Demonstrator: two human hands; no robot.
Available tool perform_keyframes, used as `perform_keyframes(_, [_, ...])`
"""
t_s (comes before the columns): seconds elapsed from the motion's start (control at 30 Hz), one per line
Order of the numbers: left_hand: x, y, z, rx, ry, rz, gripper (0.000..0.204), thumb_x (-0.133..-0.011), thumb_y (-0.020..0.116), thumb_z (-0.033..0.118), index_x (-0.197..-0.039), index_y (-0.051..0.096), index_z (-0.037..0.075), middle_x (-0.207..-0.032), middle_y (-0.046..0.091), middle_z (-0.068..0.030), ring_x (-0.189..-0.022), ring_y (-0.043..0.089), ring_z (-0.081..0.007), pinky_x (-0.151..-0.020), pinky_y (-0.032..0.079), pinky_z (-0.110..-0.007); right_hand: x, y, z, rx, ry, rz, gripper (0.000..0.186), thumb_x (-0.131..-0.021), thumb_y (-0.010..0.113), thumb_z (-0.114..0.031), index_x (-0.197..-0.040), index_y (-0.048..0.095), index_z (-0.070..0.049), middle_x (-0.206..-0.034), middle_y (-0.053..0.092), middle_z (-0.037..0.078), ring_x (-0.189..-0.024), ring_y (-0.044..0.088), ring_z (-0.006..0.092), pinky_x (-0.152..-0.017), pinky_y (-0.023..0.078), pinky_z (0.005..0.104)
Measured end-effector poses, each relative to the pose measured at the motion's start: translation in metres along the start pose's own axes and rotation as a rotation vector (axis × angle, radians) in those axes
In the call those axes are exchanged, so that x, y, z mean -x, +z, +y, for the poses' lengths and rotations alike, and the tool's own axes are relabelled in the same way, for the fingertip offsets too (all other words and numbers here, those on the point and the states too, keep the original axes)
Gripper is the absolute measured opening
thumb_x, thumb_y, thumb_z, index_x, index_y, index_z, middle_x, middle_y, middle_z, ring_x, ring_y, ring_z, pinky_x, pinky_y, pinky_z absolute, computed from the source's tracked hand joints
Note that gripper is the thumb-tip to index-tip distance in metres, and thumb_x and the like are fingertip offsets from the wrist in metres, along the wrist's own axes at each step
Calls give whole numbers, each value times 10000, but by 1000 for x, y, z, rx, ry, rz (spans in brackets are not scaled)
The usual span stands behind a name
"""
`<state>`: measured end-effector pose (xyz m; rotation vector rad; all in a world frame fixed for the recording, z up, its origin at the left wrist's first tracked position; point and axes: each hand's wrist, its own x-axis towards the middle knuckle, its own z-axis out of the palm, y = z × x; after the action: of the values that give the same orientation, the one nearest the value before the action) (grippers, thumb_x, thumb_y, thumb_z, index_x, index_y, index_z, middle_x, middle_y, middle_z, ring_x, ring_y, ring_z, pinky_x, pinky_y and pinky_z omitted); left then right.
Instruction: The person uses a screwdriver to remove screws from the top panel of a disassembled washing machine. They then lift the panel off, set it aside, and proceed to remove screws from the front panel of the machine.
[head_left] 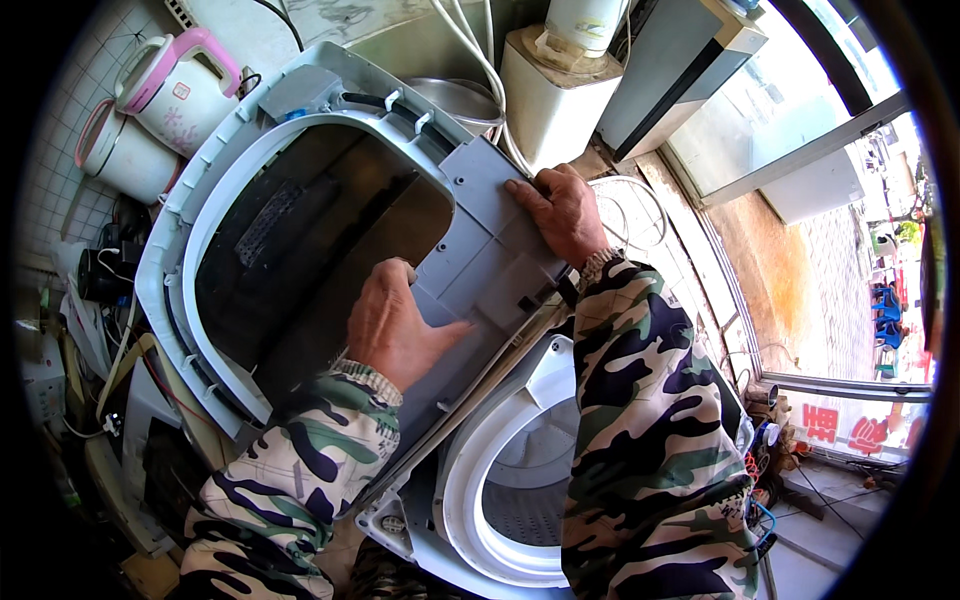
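Observation:
A grey washing machine top cover (pixel 470 225), with a dark see-through lid (pixel 320 240) set in its opening, is tilted up in front of me. My right hand (pixel 565 213) grips the cover's far right corner, thumb lying on the face I see. At the inner edge of the opening, my left hand (pixel 395 325) curls its fingers over the rim while its thumb stretches across the grey panel; the fingertips are partly hidden. Below the cover, the open washing machine (pixel 455 480) shows its white tub ring and perforated drum (pixel 520 505), partly behind my right sleeve.
Pink-and-white appliances (pixel 185 95) stand at the far left, above cluttered parts and wires (pixel 110 270). A metal basin (pixel 455 100), hoses (pixel 490 60) and a white container (pixel 555 95) are beyond the cover. A glass door (pixel 770 110) stands at right, with tangled wires (pixel 765 480) below.

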<state>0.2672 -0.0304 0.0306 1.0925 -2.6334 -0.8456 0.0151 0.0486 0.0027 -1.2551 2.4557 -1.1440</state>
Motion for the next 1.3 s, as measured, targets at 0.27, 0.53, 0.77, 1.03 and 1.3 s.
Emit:
perform_keyframes(0.27, [-5, 2, 7, -30, -107, 26, 783, -628, 967, 325, -1141, 468, 7, -1115, 562, -204, -1083, 578, -356, -947, 482, -437, 2, 7, -10, -49, -79, 52, 405, -920, 733, -333, -871, 626, 54, -987, 599, 220, -887, 607, 418, -801, 490, 471])
perform_keyframes(0.53, [-5, 6, 1, -53, -86, 45, 752, -627, 959, 331, -1104, 460, 34, -1084, 560, -181, -1080, 571, -360, -904, 509, -456, -11, -2, -8, -54, -87, -127, 396, -930, 706, -331, -920, 650, 61, -987, 613, 233, -932, 612, 404, -842, 487, 451])
perform_keyframes(0.77, [-6, 8, -2, 43, -73, 66, 755, -620, 964, 298, -1103, 452, 25, -1067, 544, -180, -1009, 572, -342, -892, 485, -448, -28, -28, 0, -212, -5, -420, 324, -942, 658, -261, -1027, 697, 49, -1002, 667, 208, -939, 657, 313, -859, 506, 389])
perform_keyframes(1.03, [-9, 17, -1, 93, -84, 36, 767, -614, 964, 293, -1116, 447, 29, -1072, 539, -177, -1013, 574, -332, -906, 486, -434, -21, -28, 7, -178, -117, -267, 316, -927, 666, -238, -1052, 704, 49, -999, 705, 179, -941, 670, 338, -882, 516, 371])
perform_keyframes(1.3, [-7, 17, -2, 85, -112, 37, 769, -621, 960, 311, -1123, 449, 31, -1084, 542, -174, -1020, 575, -331, -910, 487, -440, 44, -60, -3, 177, 28, -29, 280, -865, 733, -235, -886, 683, 40, -871, 696, 193, -843, 657, 340, -794, 517, 452])
